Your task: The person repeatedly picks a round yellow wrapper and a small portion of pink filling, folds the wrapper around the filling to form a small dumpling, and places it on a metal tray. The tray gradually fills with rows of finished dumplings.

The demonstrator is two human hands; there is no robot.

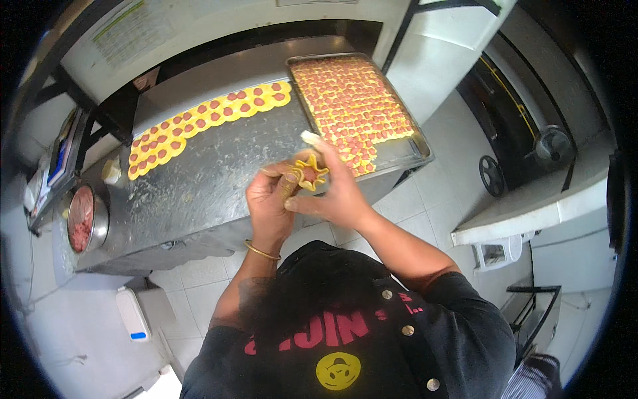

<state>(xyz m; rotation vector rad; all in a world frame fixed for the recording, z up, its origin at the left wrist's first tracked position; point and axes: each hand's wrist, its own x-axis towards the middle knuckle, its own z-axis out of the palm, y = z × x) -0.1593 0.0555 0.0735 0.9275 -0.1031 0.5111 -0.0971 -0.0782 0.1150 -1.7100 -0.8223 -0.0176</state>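
Between my hands, above the table's front edge, is a small open dumpling (310, 175) of yellow dough. Its edge is pinched into a star shape around pink meat filling. My left hand (269, 203) closes on it from the left, thumb and fingers at its side; a bangle circles that wrist. From the right, my right hand (342, 196) curls round it, thumb below and fingers at the far side. Something white covers a fingertip (310, 137) there. The fingers hide part of the dumpling, and slight blur softens them.
Yellow dough rounds (212, 114) topped with meat lie along the back of the dark, floury table (219, 163). At right, a metal tray (425, 151) holds rows of small dumplings (352, 100). A steel bowl (100, 223) of pink meat filling (81, 216) stands at the left end.
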